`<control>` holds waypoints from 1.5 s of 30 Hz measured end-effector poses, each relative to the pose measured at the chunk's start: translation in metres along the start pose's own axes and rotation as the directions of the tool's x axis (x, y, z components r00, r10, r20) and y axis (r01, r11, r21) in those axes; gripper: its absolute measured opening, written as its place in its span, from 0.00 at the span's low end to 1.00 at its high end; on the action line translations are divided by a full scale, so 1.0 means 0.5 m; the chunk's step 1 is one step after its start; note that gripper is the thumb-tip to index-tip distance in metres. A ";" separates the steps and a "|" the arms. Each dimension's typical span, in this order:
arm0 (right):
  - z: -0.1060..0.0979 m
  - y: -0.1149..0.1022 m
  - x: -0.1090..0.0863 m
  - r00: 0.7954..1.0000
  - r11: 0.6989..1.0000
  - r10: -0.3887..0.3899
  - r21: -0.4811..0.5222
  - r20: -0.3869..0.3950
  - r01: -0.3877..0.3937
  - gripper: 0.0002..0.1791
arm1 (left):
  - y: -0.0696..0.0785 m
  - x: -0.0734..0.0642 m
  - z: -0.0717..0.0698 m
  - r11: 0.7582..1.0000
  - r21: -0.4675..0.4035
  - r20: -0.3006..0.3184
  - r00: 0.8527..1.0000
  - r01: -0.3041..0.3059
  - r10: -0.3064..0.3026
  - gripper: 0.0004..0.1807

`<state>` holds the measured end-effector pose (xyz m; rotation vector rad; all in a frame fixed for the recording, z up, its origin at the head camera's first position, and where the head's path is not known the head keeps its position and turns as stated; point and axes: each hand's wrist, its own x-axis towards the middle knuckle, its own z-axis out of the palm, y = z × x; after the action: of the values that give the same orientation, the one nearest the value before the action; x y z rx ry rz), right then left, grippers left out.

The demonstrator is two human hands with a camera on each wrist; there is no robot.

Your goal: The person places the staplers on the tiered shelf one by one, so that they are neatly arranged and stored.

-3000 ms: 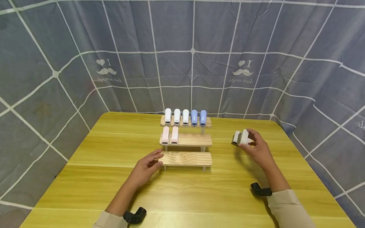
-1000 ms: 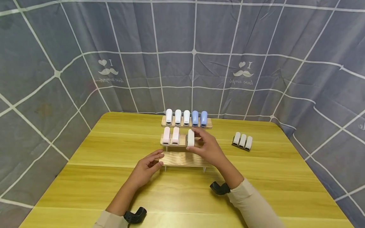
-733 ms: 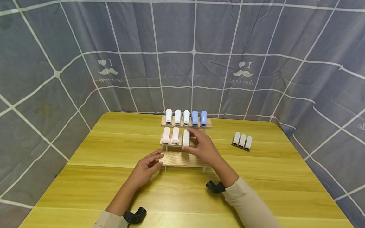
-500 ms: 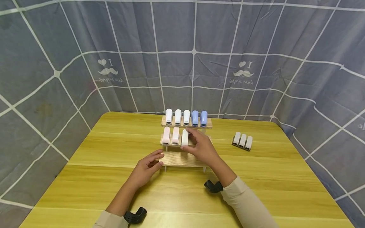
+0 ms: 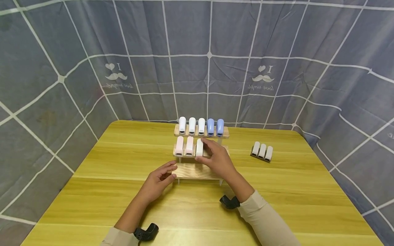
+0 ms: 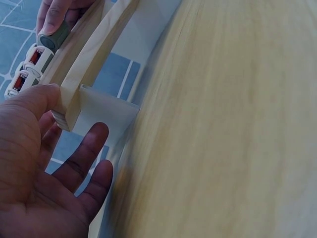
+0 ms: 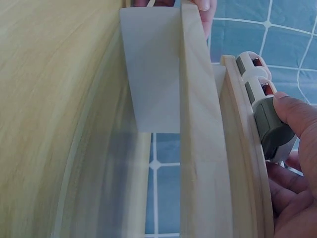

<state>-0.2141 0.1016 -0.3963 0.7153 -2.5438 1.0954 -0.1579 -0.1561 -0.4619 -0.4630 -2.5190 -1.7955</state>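
My right hand [image 5: 217, 157] pinches an off-white small stapler [image 5: 199, 148] between thumb and fingers. It stands on the middle board of a three-step wooden rack, just right of two pink small staplers [image 5: 184, 146]. The right wrist view shows the held stapler's dark grey side [image 7: 273, 126] against the board's edge, with the thumb on it. My left hand [image 5: 157, 182] holds the left end of the rack's lowest board [image 5: 200, 171]. In the left wrist view, the thumb lies on the board's end [image 6: 72, 101] and other fingers spread below.
On the top board stand three white staplers [image 5: 192, 125] and two blue staplers [image 5: 215, 127]. Three off-white staplers [image 5: 262, 151] with dark bases sit side by side on the table [image 5: 292, 191] to the right. A grey gridded curtain [image 5: 191, 75] hangs behind.
My right hand has brought the off-white stapler from the right side of the table to the middle board, then shifted it left beside the pink ones. The left hand has stayed put.
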 end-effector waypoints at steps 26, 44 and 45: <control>0.006 -0.003 -0.002 0.998 0.999 -0.013 0.030 -0.065 0.015 0.34 | 0.006 -0.001 0.001 1.000 0.017 -0.003 1.000 -0.013 0.013 0.23; 0.007 -0.003 -0.003 0.998 0.999 0.012 0.032 -0.068 -0.010 0.33 | 0.011 0.000 0.004 1.000 0.019 -0.003 1.000 -0.025 0.025 0.21; 0.006 -0.003 -0.003 0.998 0.999 0.014 0.038 -0.067 -0.011 0.33 | 0.011 0.000 0.004 1.000 0.016 -0.004 1.000 -0.026 0.026 0.21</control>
<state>-0.2123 0.0989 -0.3979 0.6614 -2.4808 1.1539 -0.1562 -0.1524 -0.4576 -0.4882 -2.5106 -1.7637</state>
